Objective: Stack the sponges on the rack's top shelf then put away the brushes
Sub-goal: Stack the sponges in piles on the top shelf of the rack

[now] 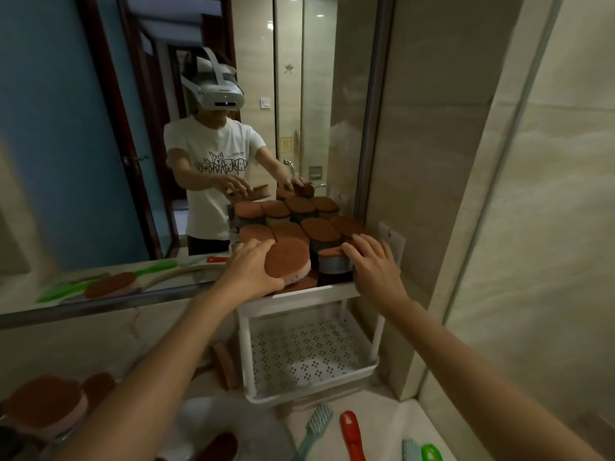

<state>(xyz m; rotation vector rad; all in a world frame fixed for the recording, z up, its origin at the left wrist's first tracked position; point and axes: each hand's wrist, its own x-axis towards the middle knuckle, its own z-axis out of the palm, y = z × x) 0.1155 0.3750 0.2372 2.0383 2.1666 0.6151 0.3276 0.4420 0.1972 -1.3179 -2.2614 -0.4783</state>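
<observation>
A white two-shelf rack [312,292] stands against the mirror. Its top shelf carries several stacks of oval sponges [321,229] with brown scrub tops. My left hand [248,266] grips a pink sponge with a brown top [288,259] at the shelf's front left, held above the stacks. My right hand [374,262] rests with spread fingers on a blue-sided sponge stack [332,261] at the front right. Brushes lie on the counter below: a pale teal one [316,427], a red one [351,434] and a green one [431,452].
The rack's perforated lower shelf [306,352] holds nothing. More sponges lie at the lower left [46,404] and beside the rack [224,364]. A round basin [229,424] sits below. The mirror [100,161] reflects a person; a tiled wall [532,227] closes the right.
</observation>
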